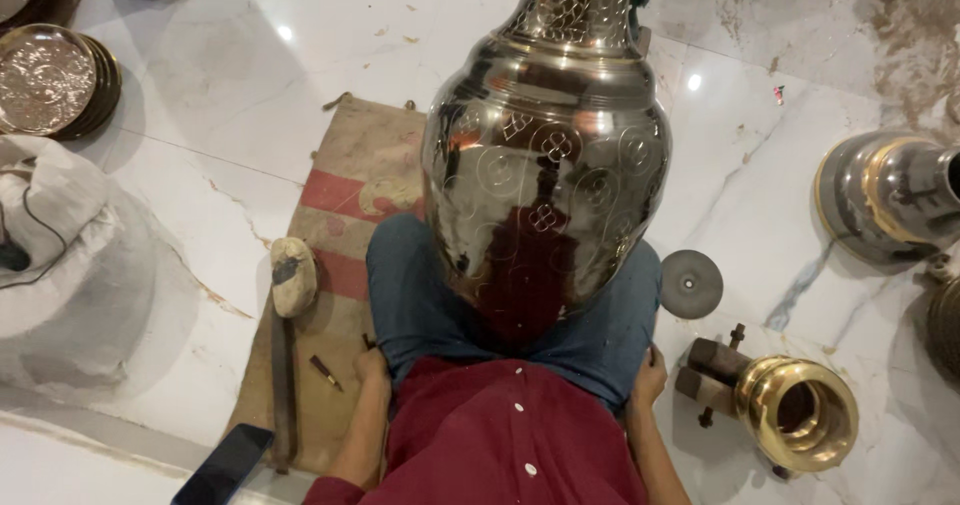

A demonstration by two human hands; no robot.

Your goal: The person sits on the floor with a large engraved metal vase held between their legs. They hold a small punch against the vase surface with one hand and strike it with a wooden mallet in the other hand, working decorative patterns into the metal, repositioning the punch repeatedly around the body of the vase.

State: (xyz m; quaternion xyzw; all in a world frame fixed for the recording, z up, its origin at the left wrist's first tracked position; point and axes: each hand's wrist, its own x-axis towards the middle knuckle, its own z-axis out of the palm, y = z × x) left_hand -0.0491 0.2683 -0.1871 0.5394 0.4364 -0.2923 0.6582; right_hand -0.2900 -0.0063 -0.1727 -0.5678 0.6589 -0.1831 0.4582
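Note:
A large shiny engraved metal vase (548, 155) rests on my lap, its neck pointing away from me, over my blue-jeaned legs (420, 305). My left hand (372, 368) presses down on the burlap mat (350, 165) beside my left thigh, holding nothing. At my other side, my right hand (648, 378) rests against my right thigh on the floor, fingers loosely curled, also holding nothing. Neither hand touches the vase. I wear a dark red buttoned shirt (515, 435).
A stone-headed hammer (292, 277) and a small chisel (325, 372) lie on the mat. A dark phone (222, 465) lies nearby. A round metal disc (690, 283), a brass collar (798, 413), another vase (885, 195), stacked plates (50, 80) and a white sack (70, 255) surround me.

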